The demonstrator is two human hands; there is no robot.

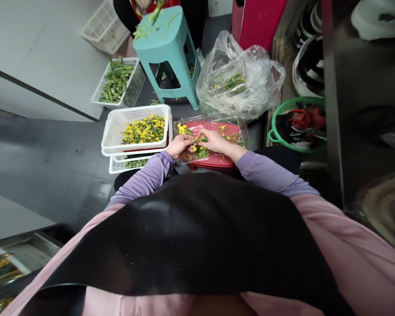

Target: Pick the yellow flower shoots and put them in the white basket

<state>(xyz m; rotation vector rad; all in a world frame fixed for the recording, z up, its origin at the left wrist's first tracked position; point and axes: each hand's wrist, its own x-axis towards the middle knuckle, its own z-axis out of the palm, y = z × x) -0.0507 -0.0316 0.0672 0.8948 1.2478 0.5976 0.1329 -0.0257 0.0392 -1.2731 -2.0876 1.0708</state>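
Both hands meet over a clear plastic box [246, 139] lying open on a red stool [213, 161]. My left hand [180, 146] pinches a yellow-flowered green stem by its left end. My right hand [213, 141] has its fingers closed on the same flowering stem [202, 139], a short way to the right. Loose yellow flowers [184, 128] and green bits lie in the box around my fingers. Just left of my left hand stands a white basket [113, 127] heaped with yellow flowering tops [144, 131].
Under that basket sits another with green pieces [136, 163]. A basket of thick green stalks [116, 83], a teal stool [158, 33] and a plastic bag [260, 92] stand beyond. Another person's hand [143, 4] shows behind the stool. A green basin [276, 125] is at right.
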